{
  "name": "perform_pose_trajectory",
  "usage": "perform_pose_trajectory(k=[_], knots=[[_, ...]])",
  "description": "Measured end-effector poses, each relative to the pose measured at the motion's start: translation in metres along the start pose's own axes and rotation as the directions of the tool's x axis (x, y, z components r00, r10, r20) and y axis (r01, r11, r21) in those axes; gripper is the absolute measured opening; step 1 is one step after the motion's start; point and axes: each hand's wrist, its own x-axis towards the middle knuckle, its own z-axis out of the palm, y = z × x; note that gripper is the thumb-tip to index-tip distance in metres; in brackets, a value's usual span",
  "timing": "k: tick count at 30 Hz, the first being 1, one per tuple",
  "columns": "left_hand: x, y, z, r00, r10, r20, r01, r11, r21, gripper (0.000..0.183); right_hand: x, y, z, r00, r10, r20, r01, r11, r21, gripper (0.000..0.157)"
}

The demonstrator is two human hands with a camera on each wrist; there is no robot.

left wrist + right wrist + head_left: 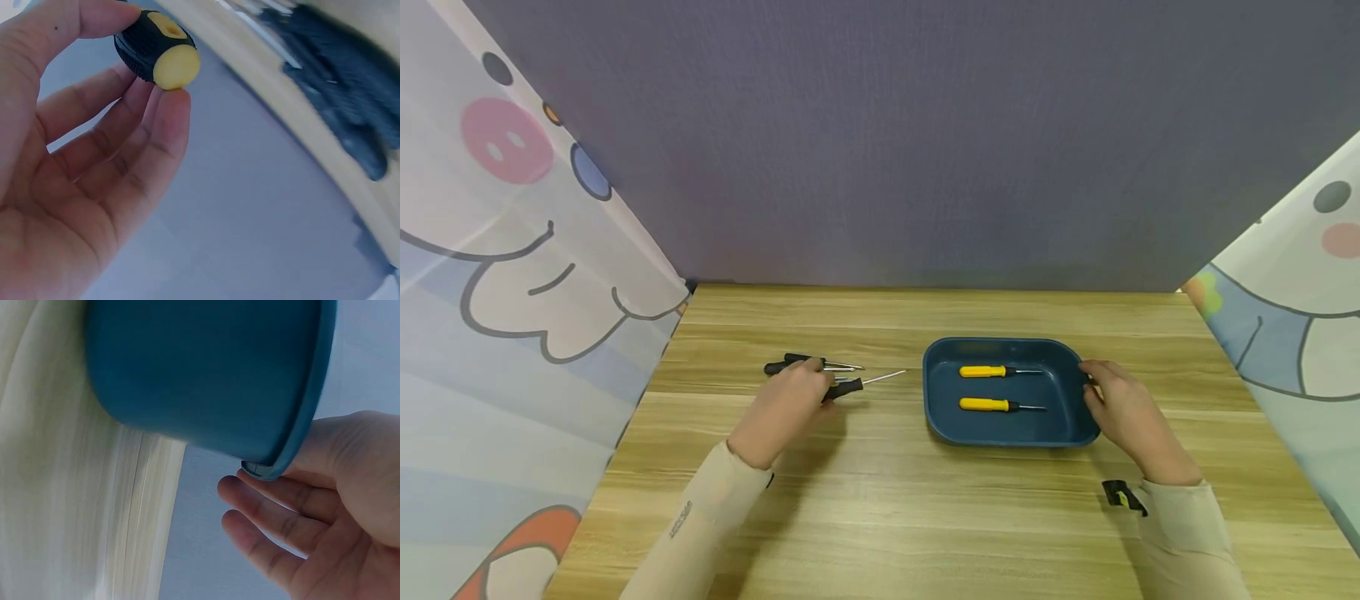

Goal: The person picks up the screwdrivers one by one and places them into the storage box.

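My left hand (784,408) pinches a screwdriver with a black and yellow handle (156,50) between thumb and fingertips. In the head view its thin shaft (883,377) points right, toward the tray. Several other black-handled screwdrivers (350,75) lie on the table beside that hand, partly hidden by it in the head view. My right hand (1127,417) holds the right end of a dark blue tray (940,427) at its rim, thumb on one side and fingers curled under the lip. Inside the tray lie two yellow-handled screwdrivers (985,405), side by side, tips to the right.
The wooden table (880,517) runs back to a grey upright panel (880,167). Curtains with cartoon prints (512,250) hang at both sides. A small black and yellow piece (1122,496) shows by the right sleeve.
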Motion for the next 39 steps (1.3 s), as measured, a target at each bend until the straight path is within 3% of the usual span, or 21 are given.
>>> perform_pose_trajectory(k=[9,14,20,29,39], knots=[[0.037,0.026,-0.020,0.993,0.108,0.046,-0.106,0.993,-0.048,0.011,0.001,0.001,0.000,1.000,-0.010,-0.006,0.010,1.000,-0.005,0.034],[0.063,0.040,-0.022,0.984,0.159,0.084,-0.149,0.982,-0.119,0.011,0.002,0.001,0.001,1.000,-0.019,-0.015,0.019,1.000,-0.001,0.034],[0.094,0.056,-0.020,0.966,0.205,0.157,-0.171,0.963,-0.207,0.006,0.001,0.001,0.001,1.000,-0.022,-0.018,0.022,1.000,0.002,0.033],[0.133,0.082,-0.015,0.934,0.274,0.232,-0.196,0.931,-0.308,0.023,0.001,0.003,0.004,0.998,-0.042,-0.047,0.042,0.999,-0.006,0.033],[0.166,0.115,0.000,0.896,0.357,0.265,-0.280,0.916,-0.286,0.016,0.001,0.002,0.004,0.995,-0.055,-0.083,0.055,0.999,-0.002,0.032]])
